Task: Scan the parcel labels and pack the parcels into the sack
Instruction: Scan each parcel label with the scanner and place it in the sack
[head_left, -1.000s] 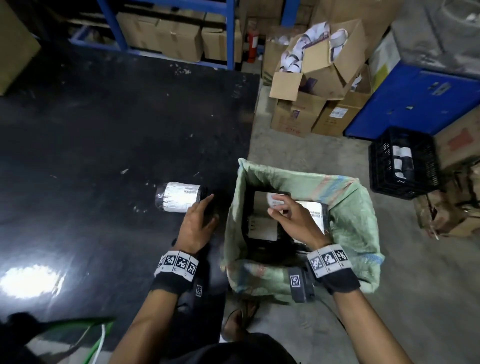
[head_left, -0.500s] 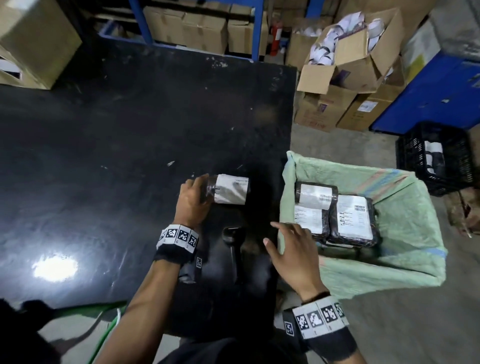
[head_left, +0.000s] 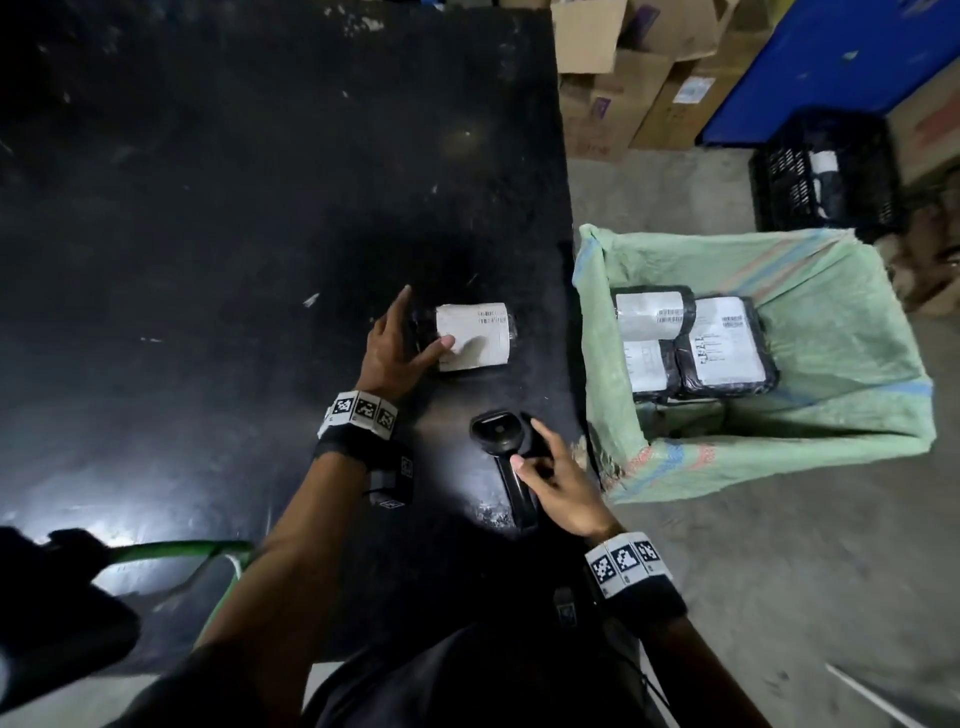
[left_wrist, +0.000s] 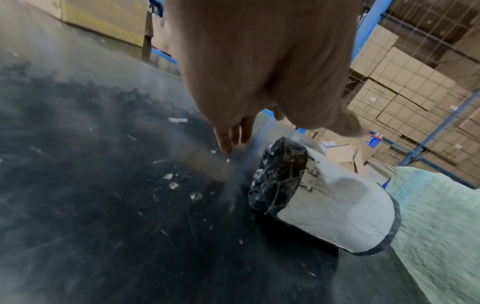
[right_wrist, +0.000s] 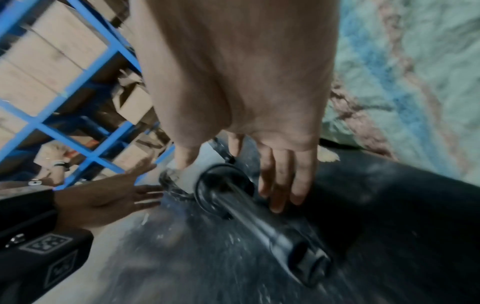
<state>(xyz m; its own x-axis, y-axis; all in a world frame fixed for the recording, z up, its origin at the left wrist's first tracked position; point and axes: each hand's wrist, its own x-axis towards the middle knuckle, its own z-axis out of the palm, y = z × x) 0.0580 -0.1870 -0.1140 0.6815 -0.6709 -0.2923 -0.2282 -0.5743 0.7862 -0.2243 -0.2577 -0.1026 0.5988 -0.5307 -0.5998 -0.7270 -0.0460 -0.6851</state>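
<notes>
A black-wrapped parcel (head_left: 472, 335) (left_wrist: 335, 207) with a white barcode label lies on the black table (head_left: 260, 208). My left hand (head_left: 423, 319) lies open at its left end, fingers (left_wrist: 226, 142) straight and thumb over the label. A black handheld scanner (head_left: 498, 431) (right_wrist: 223, 189) lies on the table nearer me. My right hand (head_left: 527, 439) (right_wrist: 231, 179) is down over it, thumb on one side and straight fingers on the other. The green woven sack (head_left: 857, 415) stands open to the table's right and holds three labelled parcels (head_left: 722, 343).
On the floor behind the sack stands a black plastic crate (head_left: 826, 171), with cardboard boxes (head_left: 613, 98) and a blue cabinet (head_left: 831, 52) beyond. A green strap (head_left: 176, 548) lies at the table's near edge. Blue racking with cartons (left_wrist: 405, 86) stands further back.
My right hand left the sack and came down onto the scanner. My left hand slid the parcel right towards the sack, then straightened its fingers beside it.
</notes>
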